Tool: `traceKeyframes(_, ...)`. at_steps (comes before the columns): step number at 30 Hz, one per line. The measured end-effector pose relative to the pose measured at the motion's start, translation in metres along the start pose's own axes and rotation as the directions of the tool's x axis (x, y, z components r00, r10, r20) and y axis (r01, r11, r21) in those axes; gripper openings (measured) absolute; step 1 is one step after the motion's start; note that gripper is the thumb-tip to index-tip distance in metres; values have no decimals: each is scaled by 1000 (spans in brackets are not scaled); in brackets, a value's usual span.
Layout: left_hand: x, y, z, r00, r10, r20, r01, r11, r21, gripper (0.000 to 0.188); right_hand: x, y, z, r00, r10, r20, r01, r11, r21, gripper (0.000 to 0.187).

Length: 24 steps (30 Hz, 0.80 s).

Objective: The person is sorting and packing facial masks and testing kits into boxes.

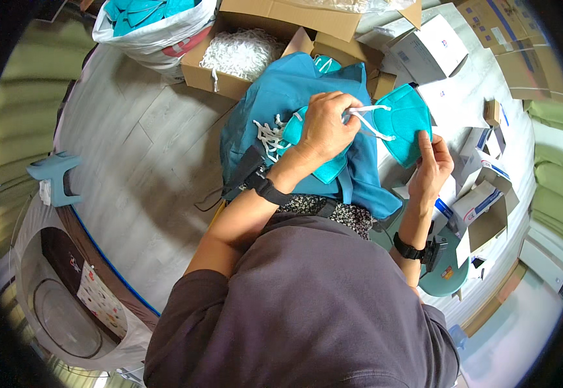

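Observation:
My right hand (433, 163) pinches the lower right edge of a teal face mask (404, 119), thumb on its front. White elastic straps run from the mask's left side to my left hand (329, 126), whose fingers are closed on them. Under my left hand, more teal masks (330, 169) lie on a blue cloth (246, 113) spread over my lap. A bunch of loose white straps (271, 137) rests on the cloth beside them. The left fingertips are partly hidden behind the hand.
Ahead stands a cardboard box (194, 72) full of white straps (241, 53), next to a white sack (158, 48) of teal pieces. Several white cartons (482, 204) lie open at the right near a green stool (446, 279). A mesh playpen (68, 304) is at the left.

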<state>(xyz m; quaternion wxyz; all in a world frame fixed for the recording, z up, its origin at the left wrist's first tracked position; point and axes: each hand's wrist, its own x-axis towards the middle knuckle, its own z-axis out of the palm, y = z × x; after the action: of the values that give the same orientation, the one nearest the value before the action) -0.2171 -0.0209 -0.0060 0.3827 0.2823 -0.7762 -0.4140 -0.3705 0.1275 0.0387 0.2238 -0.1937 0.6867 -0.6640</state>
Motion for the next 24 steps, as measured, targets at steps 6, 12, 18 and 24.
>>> traceKeyframes(6,10,5,-65,826,-203,526,561,373,-738,7,19,4,-18,996,-16,-87,19,999,38,6)
traceKeyframes(12,36,20,-93,947,189,261,250,81,-965,30,23,19,-3,985,145,94,-151,987,61,7)
traceKeyframes(18,41,39,-123,951,-130,280,308,410,-858,33,30,34,29,903,233,362,-314,932,183,39)
traceKeyframes(24,29,4,-138,885,-390,257,384,295,-875,38,-19,46,81,636,-158,755,620,687,-378,48)
